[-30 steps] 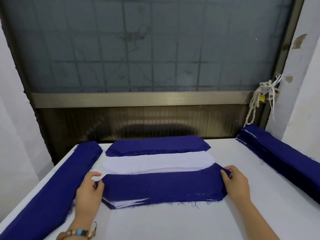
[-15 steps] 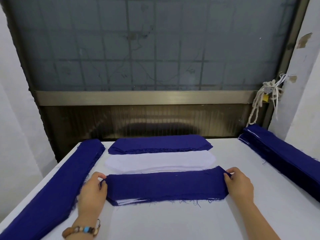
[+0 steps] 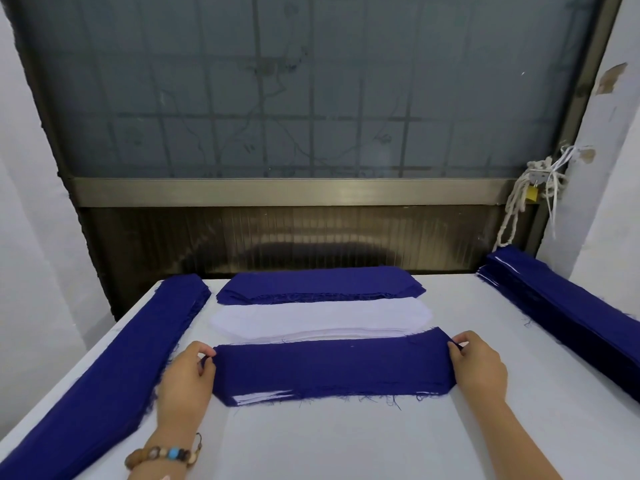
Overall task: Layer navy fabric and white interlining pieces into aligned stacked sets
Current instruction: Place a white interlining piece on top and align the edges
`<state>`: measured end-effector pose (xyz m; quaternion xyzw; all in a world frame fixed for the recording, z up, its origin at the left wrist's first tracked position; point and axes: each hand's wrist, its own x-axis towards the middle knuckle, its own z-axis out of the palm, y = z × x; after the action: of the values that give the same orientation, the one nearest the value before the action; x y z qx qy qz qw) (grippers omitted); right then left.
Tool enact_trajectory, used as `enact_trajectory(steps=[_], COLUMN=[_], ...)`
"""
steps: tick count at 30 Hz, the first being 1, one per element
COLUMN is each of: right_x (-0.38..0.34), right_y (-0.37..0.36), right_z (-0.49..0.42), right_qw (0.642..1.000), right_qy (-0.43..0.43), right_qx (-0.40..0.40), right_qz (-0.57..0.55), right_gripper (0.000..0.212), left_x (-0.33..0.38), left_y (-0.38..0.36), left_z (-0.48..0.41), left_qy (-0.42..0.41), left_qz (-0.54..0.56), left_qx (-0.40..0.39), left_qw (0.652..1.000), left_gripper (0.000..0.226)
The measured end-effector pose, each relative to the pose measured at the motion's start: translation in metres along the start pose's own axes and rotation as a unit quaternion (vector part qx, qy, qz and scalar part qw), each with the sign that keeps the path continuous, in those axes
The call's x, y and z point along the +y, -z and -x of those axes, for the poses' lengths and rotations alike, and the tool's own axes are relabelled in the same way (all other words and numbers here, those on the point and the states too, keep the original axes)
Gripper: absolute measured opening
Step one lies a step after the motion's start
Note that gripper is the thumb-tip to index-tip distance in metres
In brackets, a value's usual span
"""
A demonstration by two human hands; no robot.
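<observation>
A layered stack [image 3: 332,370] with a navy piece on top and white interlining edges showing at its front left lies on the white table [image 3: 346,445] in front of me. My left hand [image 3: 187,379] pinches the stack's left end between thumb and fingers. My right hand [image 3: 479,367] pinches its right end the same way. Behind the stack lies a pile of white interlining pieces [image 3: 322,318]. Farther back sits a pile of navy pieces [image 3: 320,284].
A long navy fabric pile [image 3: 104,375] runs along the table's left edge, another long navy pile [image 3: 568,317] along the right edge. A frosted window and dark panel close off the back. White cords with a padlock [image 3: 530,199] hang at the right.
The top navy piece, slightly skewed a second ago, now lies squared over the stack. Both hands shifted a little while holding its ends.
</observation>
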<state>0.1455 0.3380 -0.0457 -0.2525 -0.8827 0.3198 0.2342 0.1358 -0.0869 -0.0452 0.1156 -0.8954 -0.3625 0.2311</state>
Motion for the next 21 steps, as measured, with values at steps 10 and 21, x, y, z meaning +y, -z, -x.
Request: enact_trajectory(steps=[10,21], right_x=[-0.0025,-0.0027], right_y=[0.001,-0.0001], right_z=[0.0009,0.0013], right_qw=[0.998,0.984], right_qy=[0.022,0.17], right_qx=[0.006,0.05], right_qz=[0.053,-0.005], right_gripper=[0.007,0.011], left_x=[0.0009,0.0042], left_y=[-0.0001,0.0012], left_z=[-0.0018,0.0019], left_qy=[-0.01,-0.153], left_qz=[-0.006,0.05], left_qx=[0.015,-0.009], left_qw=[1.0,0.987], left_gripper=[0.014,0.037])
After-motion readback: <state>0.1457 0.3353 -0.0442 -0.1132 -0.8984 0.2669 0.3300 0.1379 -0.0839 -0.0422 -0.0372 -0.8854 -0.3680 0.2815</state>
